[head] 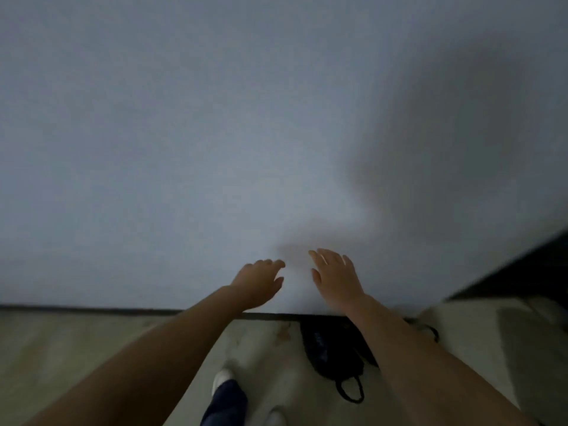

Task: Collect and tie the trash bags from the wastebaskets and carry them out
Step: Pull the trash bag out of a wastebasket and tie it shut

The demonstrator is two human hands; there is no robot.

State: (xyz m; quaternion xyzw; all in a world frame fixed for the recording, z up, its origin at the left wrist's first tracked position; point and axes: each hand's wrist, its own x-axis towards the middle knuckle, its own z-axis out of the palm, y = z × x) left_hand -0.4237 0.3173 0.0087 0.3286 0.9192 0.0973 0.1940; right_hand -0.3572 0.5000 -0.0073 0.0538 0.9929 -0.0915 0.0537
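Head view: a person stands facing a blank pale wall (215,118), both bare forearms stretched forward. The left hand (259,279) and the right hand (336,276) hover side by side near the centre of the frame, close together but apart, fingers extended and loosely spread. Both are wide and relaxed, and neither holds anything; whether the fingertips touch the wall cannot be told through the blur.

At about five o'clock from the hands, a dark trash bag (333,355) lies slumped on the light floor (76,348) near the dark baseboard (76,309), the right forearm crossing over part of it. A thin loop handle (350,390) trails from the bag's near end toward six o'clock (a second loop may show at the far right, but that is too blurred to confirm). No wastebasket can be made out in this dim, smeared frame.

The bag looks like thin, soft film that will sag and shift under its load; its weight is likely modest, judging by its flat slump. The sensible hold is the loop handles or the gathered neck, since the slick body would slip and could tear.

Toward six o'clock, a white shoe (222,379) and a dark trouser leg (226,407) show the person mid-step. A dark object (522,272) edges the frame at three o'clock.
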